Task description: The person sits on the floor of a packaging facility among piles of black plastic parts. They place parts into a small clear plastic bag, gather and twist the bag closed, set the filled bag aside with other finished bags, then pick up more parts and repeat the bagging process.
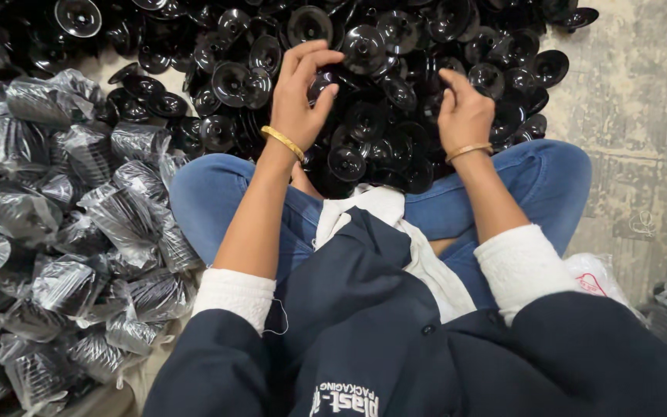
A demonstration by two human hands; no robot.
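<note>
A person sits cross-legged on a concrete floor (642, 108), both hands working at the near edge of a heap of black plastic discs (395, 69) that spreads from the knees to the top of the view. The left hand (303, 96) is raised over the heap, its fingers (312, 55) curled loosely above the thumb, the grip partly closed; whether a disc sits inside it cannot be told. The right hand (465, 116) rests knuckles-up on the discs, fingers bent down among them, and its grip is hidden from view. A gold bangle (283, 141) circles each wrist. To the person's left, well apart from the hands, lie clear bags packed with stacked discs (63, 224); a few more show at the far right edge. Judging by the loose heap, the work goes best if each hand gathers discs facing the same way, nests them squarely, and lifts from the heap's near edge so that the pile does not slide onto the blue-jeaned knees (210, 193).
</note>
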